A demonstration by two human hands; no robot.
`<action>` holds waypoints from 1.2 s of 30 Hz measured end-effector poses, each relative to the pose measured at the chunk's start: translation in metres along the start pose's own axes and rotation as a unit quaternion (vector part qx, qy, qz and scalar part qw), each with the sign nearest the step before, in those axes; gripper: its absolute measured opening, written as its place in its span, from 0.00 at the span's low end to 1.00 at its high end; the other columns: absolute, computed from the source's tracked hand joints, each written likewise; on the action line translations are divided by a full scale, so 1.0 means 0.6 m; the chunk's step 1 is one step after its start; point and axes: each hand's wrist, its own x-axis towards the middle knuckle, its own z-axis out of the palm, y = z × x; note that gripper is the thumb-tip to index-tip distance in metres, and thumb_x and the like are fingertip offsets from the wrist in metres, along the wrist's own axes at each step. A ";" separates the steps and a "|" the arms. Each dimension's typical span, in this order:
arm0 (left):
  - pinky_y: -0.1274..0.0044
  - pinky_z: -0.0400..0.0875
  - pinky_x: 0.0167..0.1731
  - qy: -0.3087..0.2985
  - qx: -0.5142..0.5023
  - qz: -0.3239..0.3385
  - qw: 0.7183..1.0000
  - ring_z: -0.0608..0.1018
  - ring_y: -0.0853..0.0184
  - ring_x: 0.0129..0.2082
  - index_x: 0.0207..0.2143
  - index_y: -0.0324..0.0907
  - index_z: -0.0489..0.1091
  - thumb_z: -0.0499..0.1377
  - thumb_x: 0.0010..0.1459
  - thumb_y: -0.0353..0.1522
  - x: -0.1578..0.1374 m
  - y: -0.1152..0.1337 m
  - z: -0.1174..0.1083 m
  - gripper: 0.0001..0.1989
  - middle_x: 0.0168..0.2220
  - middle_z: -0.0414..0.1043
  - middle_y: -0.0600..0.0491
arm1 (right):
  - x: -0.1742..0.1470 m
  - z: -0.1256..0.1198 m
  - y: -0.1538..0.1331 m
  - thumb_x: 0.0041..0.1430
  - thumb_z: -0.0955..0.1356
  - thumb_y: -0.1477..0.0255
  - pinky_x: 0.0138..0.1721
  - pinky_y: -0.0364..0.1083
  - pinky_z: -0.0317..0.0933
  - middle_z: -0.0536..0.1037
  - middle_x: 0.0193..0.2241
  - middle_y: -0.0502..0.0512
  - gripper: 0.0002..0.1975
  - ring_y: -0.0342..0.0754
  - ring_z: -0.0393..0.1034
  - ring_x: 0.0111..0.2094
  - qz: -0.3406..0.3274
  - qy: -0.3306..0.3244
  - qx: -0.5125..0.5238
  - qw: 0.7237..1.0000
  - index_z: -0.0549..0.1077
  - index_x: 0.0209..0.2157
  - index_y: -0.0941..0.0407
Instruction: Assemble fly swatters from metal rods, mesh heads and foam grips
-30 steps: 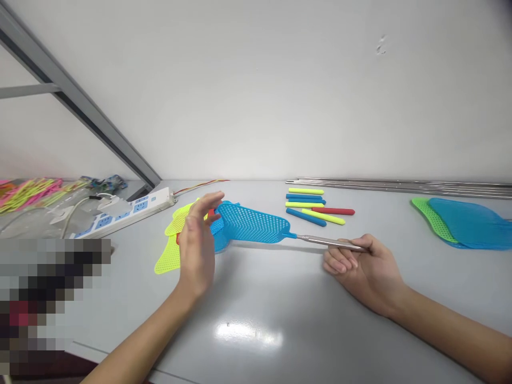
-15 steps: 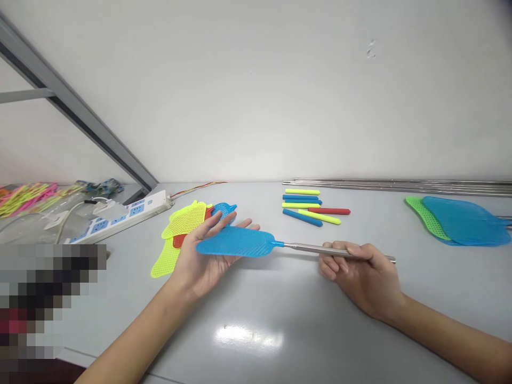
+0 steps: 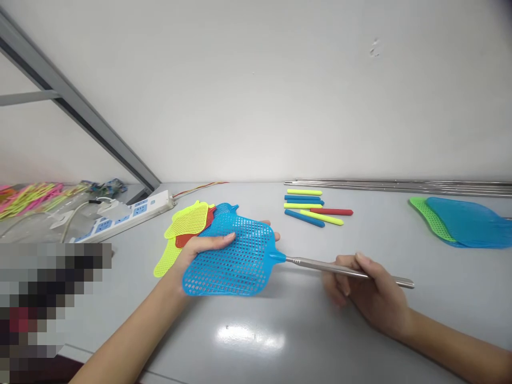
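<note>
Blue fly swatter (image 3: 277,258): held above the bench (image 3: 308,330). Left hand (image 3: 192,255): grip pinching its mesh head (image 3: 232,269), thumb on top, fingers largely hidden beneath. Right hand (image 3: 374,296): grip around the metal handle (image 3: 312,264), lower fingers blurred. Red mesh head (image 3: 186,240): partly covered by a yellow one (image 3: 186,220). Metal rods (image 3: 400,186): cut off at right. Power strip (image 3: 132,213): any lettering too small to read.

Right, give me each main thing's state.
Blue mesh head: raised, attached to metal handle
Left grip: holding blue mesh head
Right grip: holding metal handle
Coloured sticks: loose, some overlapping
Mesh head pile: overlapping
Right-side heads: stacked
Power strip: plug apparently inserted
Thin rods: lying flat
</note>
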 end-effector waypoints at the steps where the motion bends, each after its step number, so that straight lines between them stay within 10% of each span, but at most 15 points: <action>1: 0.61 0.57 0.49 0.002 0.004 0.001 1.000 0.56 0.53 0.54 0.49 0.45 0.59 0.51 0.52 0.31 0.000 0.001 -0.001 0.20 0.55 0.54 0.51 | -0.001 0.001 0.001 0.58 0.48 0.63 0.26 0.46 0.50 0.64 0.16 0.54 0.24 0.46 0.57 0.21 0.012 -0.012 -0.015 1.000 0.64 0.18 0.58; 36: 0.64 0.58 0.48 -0.028 -0.008 -0.053 0.998 0.63 0.55 0.51 0.48 0.38 0.62 0.50 0.52 0.30 0.005 0.001 -0.011 0.19 0.49 0.63 0.45 | 0.003 -0.010 0.016 0.57 0.46 0.56 0.26 0.47 0.54 0.66 0.17 0.55 0.31 0.46 0.60 0.21 0.080 -0.061 -0.045 0.994 0.68 0.19 0.60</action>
